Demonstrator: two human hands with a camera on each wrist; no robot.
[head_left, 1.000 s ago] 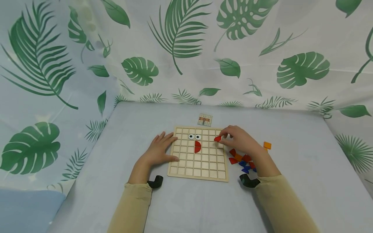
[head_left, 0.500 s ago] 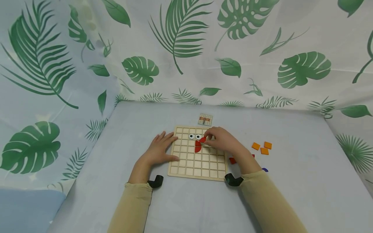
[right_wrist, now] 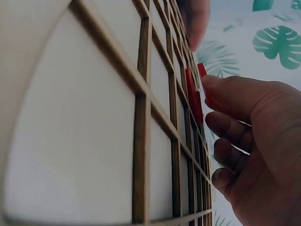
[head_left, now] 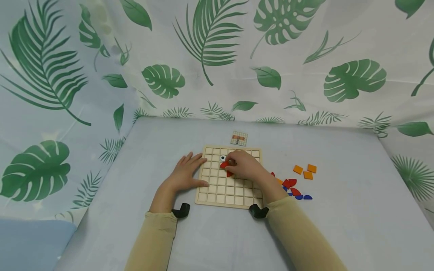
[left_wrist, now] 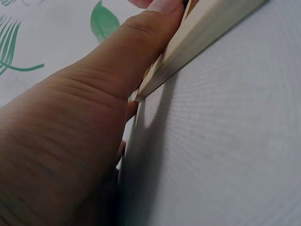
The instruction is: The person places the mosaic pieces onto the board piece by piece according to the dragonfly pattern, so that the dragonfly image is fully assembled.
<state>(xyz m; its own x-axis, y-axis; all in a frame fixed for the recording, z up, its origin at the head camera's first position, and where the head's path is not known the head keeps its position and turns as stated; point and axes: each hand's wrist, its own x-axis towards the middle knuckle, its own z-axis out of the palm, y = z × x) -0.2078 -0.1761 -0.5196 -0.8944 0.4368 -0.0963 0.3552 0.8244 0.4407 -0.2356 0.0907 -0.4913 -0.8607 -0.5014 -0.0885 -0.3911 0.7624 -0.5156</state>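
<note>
Touching a board's edge (head_left: 197, 194), left hand (head_left: 184, 175) spreads; right hand (head_left: 243, 165) pinches a red piece (head_left: 223, 165) above open squares (head_left: 215, 165).

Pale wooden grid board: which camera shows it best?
The head view: it shows most of the pale wooden grid board from above. The left wrist view catches mainly one edge; the right wrist view, close, steeply slanted cells.

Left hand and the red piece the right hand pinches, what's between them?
In the head view, only bare cells of the grid board lie between the left hand and the red piece.
</note>
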